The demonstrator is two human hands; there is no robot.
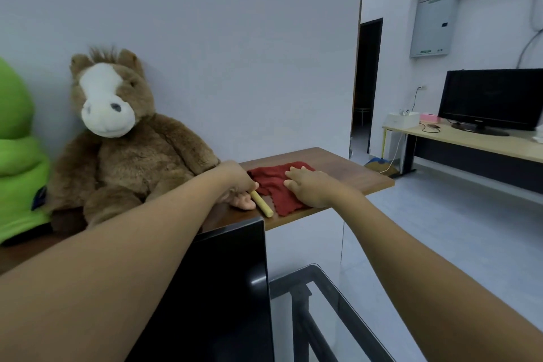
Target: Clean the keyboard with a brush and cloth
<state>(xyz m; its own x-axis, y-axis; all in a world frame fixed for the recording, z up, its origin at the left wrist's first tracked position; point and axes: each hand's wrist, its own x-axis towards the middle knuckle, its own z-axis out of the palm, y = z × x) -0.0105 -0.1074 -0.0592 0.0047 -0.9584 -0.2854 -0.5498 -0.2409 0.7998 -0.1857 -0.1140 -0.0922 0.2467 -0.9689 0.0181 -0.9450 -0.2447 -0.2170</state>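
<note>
Step in hand, as judged: collecting the tools. No keyboard is visible in the head view, so cleaning proper has not begun.

Left hand: lowered onto the wooden counter, fingers curled down around the far end of the brush handle. Contact with the handle is evident; whether the grasp has fully closed cannot be told, since the hand hides that end. The bristle end is likewise hidden under the hand.

Right hand: lies palm-down on the red cloth, fingers spread and flat. It presses the cloth and does not pinch it.

Brush handle: a pale wooden stick lying flat on the counter. Its long axis runs diagonally, from beneath the left fingers towards the near counter edge. The free end points to the near right, just beside the near left corner of the cloth.

Cloth: spread flat with some wrinkles, under and beyond the right fingers, immediately right of the left fingers.

Next move, as judged: the left fingers must close round the handle and lift it clear. The right fingers must gather the cloth into a pinch. Both items then go to the keyboard, wherever it lies.

A brown plush horse sits just left of the left hand.
</note>
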